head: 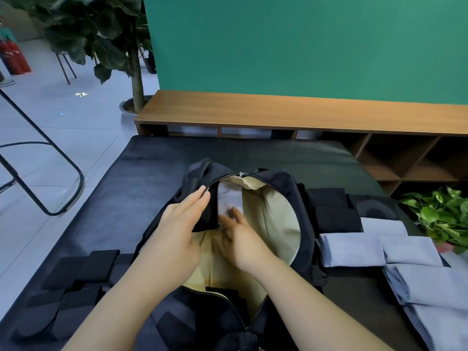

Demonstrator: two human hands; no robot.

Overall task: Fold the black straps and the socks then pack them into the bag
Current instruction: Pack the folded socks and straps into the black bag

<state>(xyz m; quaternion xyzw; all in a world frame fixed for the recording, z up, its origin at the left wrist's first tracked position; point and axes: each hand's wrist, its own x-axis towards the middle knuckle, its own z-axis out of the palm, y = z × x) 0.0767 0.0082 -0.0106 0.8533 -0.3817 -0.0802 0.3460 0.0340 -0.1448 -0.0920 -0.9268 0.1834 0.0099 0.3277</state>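
Left hand [181, 225] lies on the bag's [298, 198] left flap, fingers straight and together, fingertips at the zipper edge, pressing the flap outward; it grips nothing. Right hand [240, 239] is inside the open main compartment, fingers loosely spread and relaxed, resting on a light grey folded piece [231, 196] tucked at the far end against the beige lining; we can't tell whether the fingers pinch the fabric or only touch it.

We see the bag lying flat in the middle of the dark surface [316, 155], unzipped wide, zipper pulls [242, 174] at the far top.

Folded black straps [76, 274] sit in a loose pile at the near left of the surface, just beside the bag. More black folded pieces [331, 211] are stacked right of the bag, touching its side. Folded grey socks [354, 249] lie in a row near the right edge, with more of them [430, 282] towards us.

Behind: wooden shelf unit [278, 110], green wall [304, 46], potted tree [101, 34] far left, small leafy plant [443, 219] at right.
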